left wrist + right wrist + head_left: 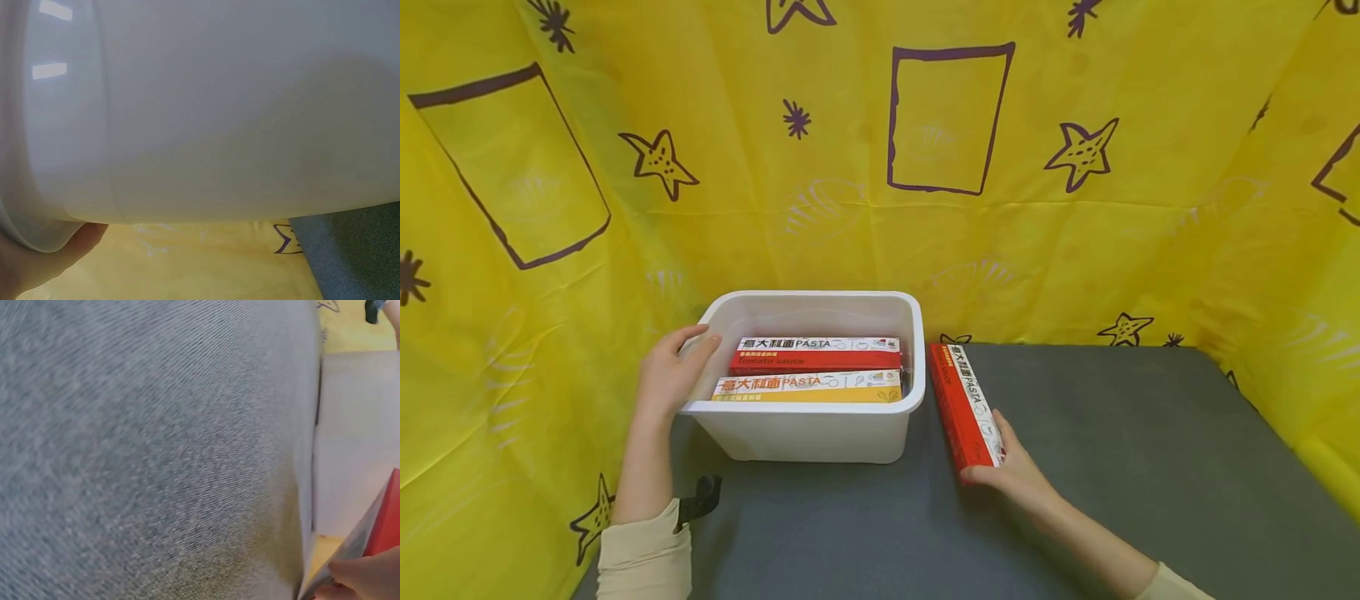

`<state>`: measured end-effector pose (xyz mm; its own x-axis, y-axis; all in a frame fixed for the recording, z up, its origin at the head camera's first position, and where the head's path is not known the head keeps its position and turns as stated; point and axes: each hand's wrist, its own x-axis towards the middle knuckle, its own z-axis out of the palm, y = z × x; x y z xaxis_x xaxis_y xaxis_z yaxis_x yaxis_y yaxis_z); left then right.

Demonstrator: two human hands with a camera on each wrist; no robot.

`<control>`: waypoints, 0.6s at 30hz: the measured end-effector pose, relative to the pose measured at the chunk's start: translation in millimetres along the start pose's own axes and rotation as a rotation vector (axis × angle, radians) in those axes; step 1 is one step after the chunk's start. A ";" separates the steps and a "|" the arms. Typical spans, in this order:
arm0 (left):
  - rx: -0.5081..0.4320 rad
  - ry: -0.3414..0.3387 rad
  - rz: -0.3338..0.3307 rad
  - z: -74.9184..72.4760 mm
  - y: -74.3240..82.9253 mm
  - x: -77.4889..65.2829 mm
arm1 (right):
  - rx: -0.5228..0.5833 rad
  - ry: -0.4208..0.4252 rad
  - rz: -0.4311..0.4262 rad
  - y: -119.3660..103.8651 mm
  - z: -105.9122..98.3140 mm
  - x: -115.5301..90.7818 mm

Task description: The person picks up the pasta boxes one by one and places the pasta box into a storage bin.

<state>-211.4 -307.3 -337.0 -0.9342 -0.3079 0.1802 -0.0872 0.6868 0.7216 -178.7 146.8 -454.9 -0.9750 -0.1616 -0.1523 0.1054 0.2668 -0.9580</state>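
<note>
A white plastic bin [808, 435] stands on the dark table, with my left hand [672, 371] gripping its left rim. In the left wrist view, a finger [59, 259] hooks under the rim beside the bin wall [206, 112]. Inside the bin lie a red-and-white pasta box [816, 359] at the back and a yellow-and-white pasta box [808, 388] in front. To the bin's right, another red pasta box [957, 404] is held at its near end by my right hand [1018, 475]. The right wrist view catches only part of that hand at its lower right corner.
Yellow cloth [820, 242] with drawn stars and frames hangs behind and at both sides. The dark grey tabletop [1135, 442] extends right of the held box and in front of the bin. A black strap [700, 498] circles the left wrist.
</note>
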 end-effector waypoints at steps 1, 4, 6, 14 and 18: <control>-0.002 0.000 -0.002 0.0 0.0 0.0 | 0.002 0.001 -0.002 -0.8 -0.8 -0.7; -0.005 -0.004 -0.003 -0.5 -0.1 -0.2 | 0.012 0.010 -0.009 -3.4 -2.3 -2.8; -0.006 -0.006 -0.004 -0.7 -0.4 -0.2 | 0.012 0.015 -0.015 -4.8 -3.5 -4.1; -0.012 -0.006 -0.003 -0.4 -0.6 -1.1 | 0.052 0.024 -0.053 -17.3 -10.9 -11.9; -0.015 0.000 0.004 -0.4 -0.1 -1.1 | 0.107 0.018 -0.088 -25.2 -17.1 -16.5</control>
<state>-210.2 -307.3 -337.0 -0.9345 -0.3052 0.1835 -0.0778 0.6778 0.7311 -168.5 159.0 -424.1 -0.9847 -0.1625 -0.0633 0.0388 0.1496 -0.9880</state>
